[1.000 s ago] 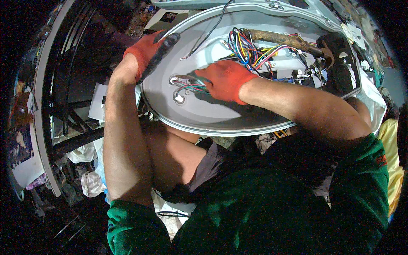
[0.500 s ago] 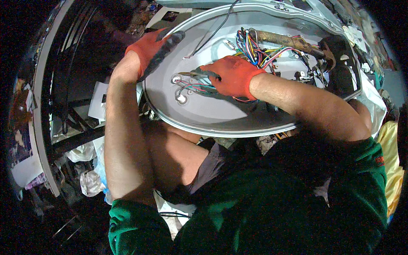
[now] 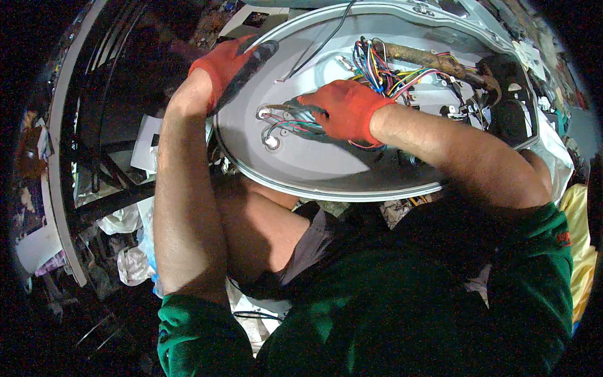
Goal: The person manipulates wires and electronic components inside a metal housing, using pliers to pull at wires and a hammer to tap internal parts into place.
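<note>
A pale grey, oval-ended lamp-like housing (image 3: pixel 314 169) lies tilted across my lap. My left hand (image 3: pixel 226 72), in a red glove with dark coating, is closed over its far left rim. My right hand (image 3: pixel 345 113), gloved alike, reaches inside, closed on a slim, metal-tipped tool (image 3: pixel 276 110) whose kind is mostly hidden by the glove. The tip meets a white round fitting (image 3: pixel 262 113). A second fitting (image 3: pixel 271 142) sits just nearer to me. Thin coloured wires (image 3: pixel 292 127) run from both fittings beneath my right hand.
A bundle of coloured wires (image 3: pixel 377 69) and a rusty brown tube (image 3: pixel 427 60) lie deeper in the housing. One black cable (image 3: pixel 323 44) crosses its far rim. To the left stands a dark frame (image 3: pixel 113 204); crumpled plastic (image 3: pixel 135 265) lies by it. Yellow sheeting (image 3: pixel 578 232) hangs at right.
The housing has shifted very slightly to the right. My left hand keeps its hold on the rim, and my right hand stays by the fitting with almost no movement.
</note>
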`<state>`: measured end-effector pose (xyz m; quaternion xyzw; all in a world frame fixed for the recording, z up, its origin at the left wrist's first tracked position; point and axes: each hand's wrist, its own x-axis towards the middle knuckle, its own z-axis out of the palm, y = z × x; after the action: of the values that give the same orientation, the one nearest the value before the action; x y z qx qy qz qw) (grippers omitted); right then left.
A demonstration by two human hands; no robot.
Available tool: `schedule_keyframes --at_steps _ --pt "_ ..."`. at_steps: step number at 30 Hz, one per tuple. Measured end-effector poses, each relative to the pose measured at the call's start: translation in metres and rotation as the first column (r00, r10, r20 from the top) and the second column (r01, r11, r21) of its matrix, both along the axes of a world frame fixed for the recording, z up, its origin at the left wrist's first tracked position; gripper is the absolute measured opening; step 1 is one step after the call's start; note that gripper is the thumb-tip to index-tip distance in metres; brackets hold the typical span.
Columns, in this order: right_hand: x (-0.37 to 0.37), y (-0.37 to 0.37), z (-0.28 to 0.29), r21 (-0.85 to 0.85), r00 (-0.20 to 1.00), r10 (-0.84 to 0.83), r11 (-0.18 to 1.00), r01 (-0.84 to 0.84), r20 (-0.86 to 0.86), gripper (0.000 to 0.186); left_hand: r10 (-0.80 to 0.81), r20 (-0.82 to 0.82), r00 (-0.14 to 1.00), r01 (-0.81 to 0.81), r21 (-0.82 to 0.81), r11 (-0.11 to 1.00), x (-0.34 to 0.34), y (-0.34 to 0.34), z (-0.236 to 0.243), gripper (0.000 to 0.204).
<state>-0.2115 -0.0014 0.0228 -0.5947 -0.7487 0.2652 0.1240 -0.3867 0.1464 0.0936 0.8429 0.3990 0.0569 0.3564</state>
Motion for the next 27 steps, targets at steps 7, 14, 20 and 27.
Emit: schedule_keyframes --at_steps 7,14,20,27 --pt "0.004 0.008 -0.009 -0.02 0.999 0.053 0.998 -0.053 0.0 0.041 -0.046 -0.104 0.993 0.033 -0.123 0.992 0.003 0.022 -0.016 0.043" --pt "-0.004 0.008 0.001 0.018 0.984 0.135 0.99 -0.138 0.114 0.044 -0.014 -0.016 1.0 0.014 -0.012 1.0 0.0 0.011 -0.013 0.049" --pt "0.004 0.018 0.001 -0.06 0.996 0.086 0.995 -0.085 0.02 0.044 -0.061 -0.173 0.983 0.077 0.084 0.994 0.009 0.03 -0.023 0.05" --pt "0.004 0.003 0.001 0.027 0.999 0.005 1.0 -0.003 -0.051 0.042 -0.303 -0.059 0.951 0.308 0.127 0.943 -0.029 0.079 -0.068 0.054"
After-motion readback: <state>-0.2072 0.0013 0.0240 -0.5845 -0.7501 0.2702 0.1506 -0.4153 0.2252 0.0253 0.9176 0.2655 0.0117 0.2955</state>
